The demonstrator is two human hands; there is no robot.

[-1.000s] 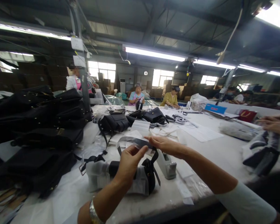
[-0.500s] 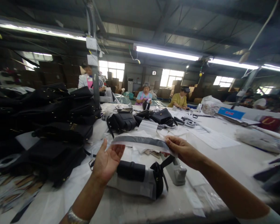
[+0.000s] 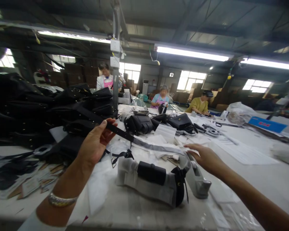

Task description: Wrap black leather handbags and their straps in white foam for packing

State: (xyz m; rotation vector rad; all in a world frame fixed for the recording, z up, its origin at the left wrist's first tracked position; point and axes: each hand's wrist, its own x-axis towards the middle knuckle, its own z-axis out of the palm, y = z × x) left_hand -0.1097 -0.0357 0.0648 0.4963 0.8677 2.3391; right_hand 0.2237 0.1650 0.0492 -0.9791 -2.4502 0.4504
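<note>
Long white worktable (image 3: 255,179), crowded.
A pile of black bags (image 3: 38,109) at left; a black bag half wrapped in white foam (image 3: 151,179) in front, just beside a grey tape dispenser (image 3: 199,184); white paper sheets (image 3: 243,154) beyond.

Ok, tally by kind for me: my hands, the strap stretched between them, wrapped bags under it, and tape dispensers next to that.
hands: 2, left hand and right hand
strap: 1
wrapped bag: 1
tape dispenser: 1
total: 5

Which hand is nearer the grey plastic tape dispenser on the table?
Right. The right hand sits just above the grey plastic tape dispenser; the left hand is far to its left, pinching the long strip.
</note>
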